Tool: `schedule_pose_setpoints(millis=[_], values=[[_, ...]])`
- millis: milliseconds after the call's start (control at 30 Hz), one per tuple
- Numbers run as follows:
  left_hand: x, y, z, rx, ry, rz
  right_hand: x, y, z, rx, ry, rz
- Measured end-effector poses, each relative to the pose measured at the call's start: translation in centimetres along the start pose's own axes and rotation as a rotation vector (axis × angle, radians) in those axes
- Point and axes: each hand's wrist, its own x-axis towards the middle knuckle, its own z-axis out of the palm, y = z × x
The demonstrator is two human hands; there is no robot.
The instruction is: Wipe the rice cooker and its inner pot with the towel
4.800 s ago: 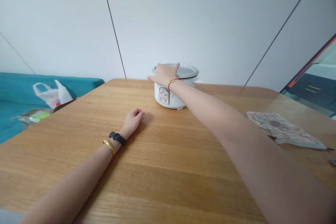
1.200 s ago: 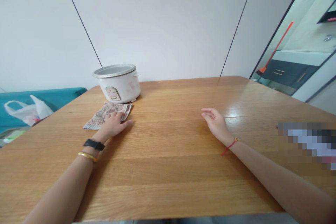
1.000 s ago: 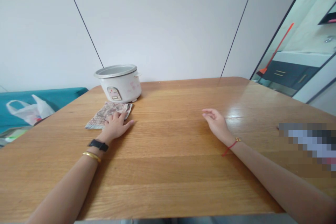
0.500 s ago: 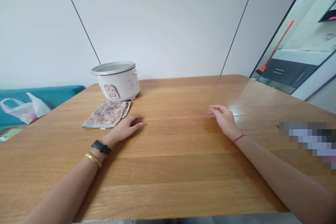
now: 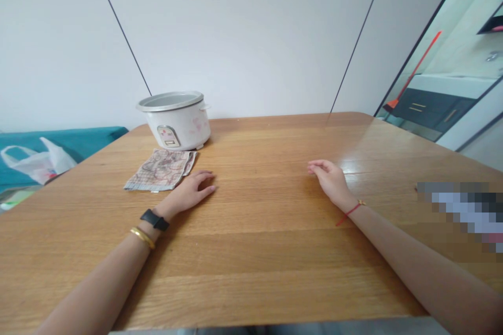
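Note:
My left hand [image 5: 189,192] lies on the wooden table [image 5: 267,251] with fingers loosely stretched, holding nothing, just right of a patterned cloth [image 5: 162,168] spread flat. A white rice cooker [image 5: 175,120] without a lid stands behind the cloth near the table's far edge. My right hand [image 5: 329,180] rests on the table to the right, fingers slightly curled and apart, empty.
A teal sofa [image 5: 78,138] with a white plastic bag [image 5: 33,162] is beyond the table's left edge. A blurred-out object [image 5: 463,209] lies at the table's right side. A doorway with a red broom [image 5: 412,73] opens at the right.
My left hand slid off the cloth and now rests on bare wood beside it. The right hand barely shifted. Earlier the right hand was on the cooker's rim.

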Motion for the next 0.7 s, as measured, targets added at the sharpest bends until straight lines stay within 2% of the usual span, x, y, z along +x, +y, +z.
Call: schedule_pose_setpoints(millis=[700], values=[[-0.05, 0.12, -0.04, 0.011, -0.002, 0.006, -0.08, 0.08, 0.22, -0.028, -0.038, 0.022]])
